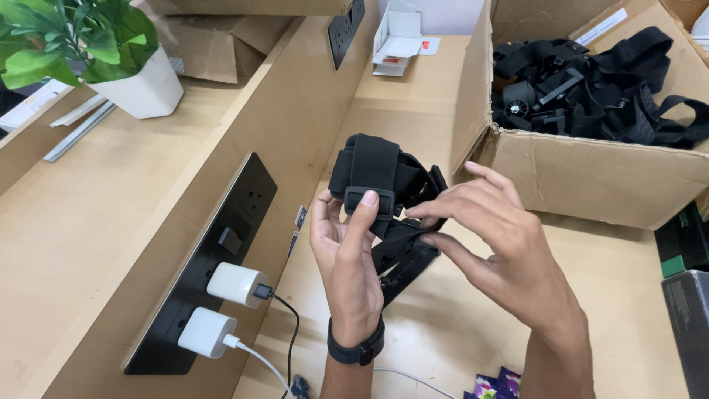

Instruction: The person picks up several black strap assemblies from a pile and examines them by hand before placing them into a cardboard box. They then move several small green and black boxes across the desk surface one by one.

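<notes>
A bundled black strap harness with plastic buckles (pixel 375 171) is held up over the wooden desk. My left hand (pixel 347 251) grips it from below, thumb pressed on a black buckle at its front. A black band circles that wrist. My right hand (pixel 495 236) pinches a loose strap end on the harness's right side between thumb and forefinger. More strap hangs down between the two hands.
An open cardboard box (pixel 591 174) filled with several similar black harnesses stands at the right. A black socket panel (pixel 221 244) with two white chargers sits at the left, cables trailing down. A potted plant (pixel 111 52) is top left. Dark boxes lie at the right edge.
</notes>
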